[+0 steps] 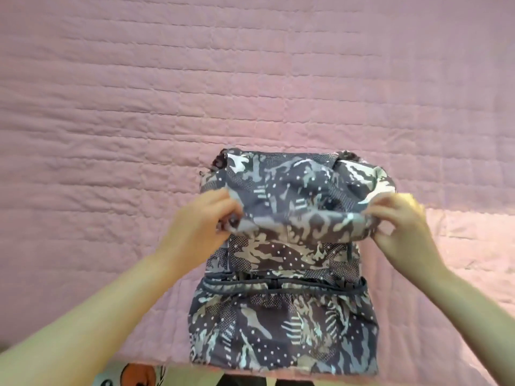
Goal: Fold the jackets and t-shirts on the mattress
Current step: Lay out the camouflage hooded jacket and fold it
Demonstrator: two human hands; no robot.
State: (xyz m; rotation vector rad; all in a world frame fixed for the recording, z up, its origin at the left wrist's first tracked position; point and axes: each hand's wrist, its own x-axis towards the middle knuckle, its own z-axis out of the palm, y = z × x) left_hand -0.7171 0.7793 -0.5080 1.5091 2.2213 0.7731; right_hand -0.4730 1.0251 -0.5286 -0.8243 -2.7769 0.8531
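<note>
Pink quilted mattress (pixel 111 107) is filling the view. The camouflage jacket (pixel 281 324) is lying at its near edge, long axis pointing away from the person. The left hand (pixel 203 218) and right hand (pixel 398 221) are each pinching one end of its cross fold, both equally near.

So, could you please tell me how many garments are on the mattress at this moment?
1: a camouflage jacket lies near the front edge of the pink quilted mattress, the left hand and right hand gripping its raised fold. Others may lie outside the view.
</note>
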